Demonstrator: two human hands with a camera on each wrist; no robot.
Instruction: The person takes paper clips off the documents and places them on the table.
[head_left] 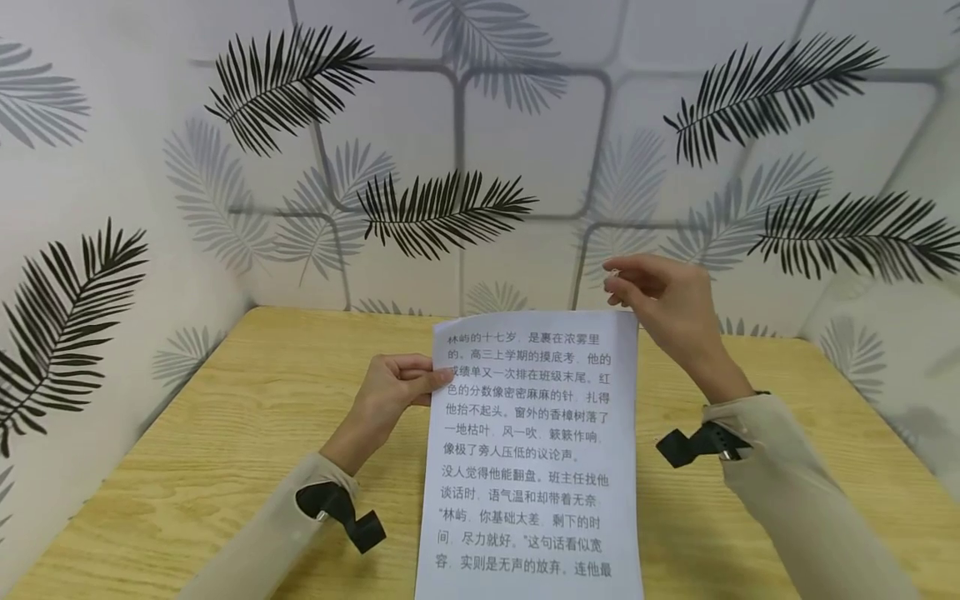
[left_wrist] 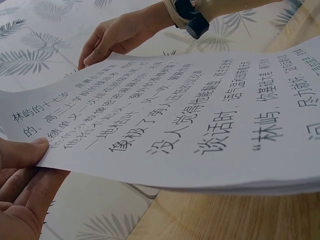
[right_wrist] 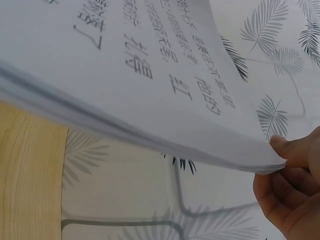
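Note:
A stack of printed paper (head_left: 532,467), lines of Chinese text on its top sheet, is held up tilted over the table. My left hand (head_left: 393,387) pinches its left edge, thumb (left_wrist: 25,152) on the printed face and fingers underneath. At the upper right corner is my right hand (head_left: 663,304), with curled fingers. In the right wrist view, the corner of the stack (right_wrist: 260,162) lies between the thumb (right_wrist: 287,147) and the bent fingers (right_wrist: 280,192). The layered sheet edges show along the side there.
A wood-grain table (head_left: 247,417) lies beneath. Behind it stands a pale wall (head_left: 525,142) with a leaf and rounded-line pattern. Both wrists wear black straps with small dark blocks (head_left: 367,531) over light sleeves (head_left: 795,492).

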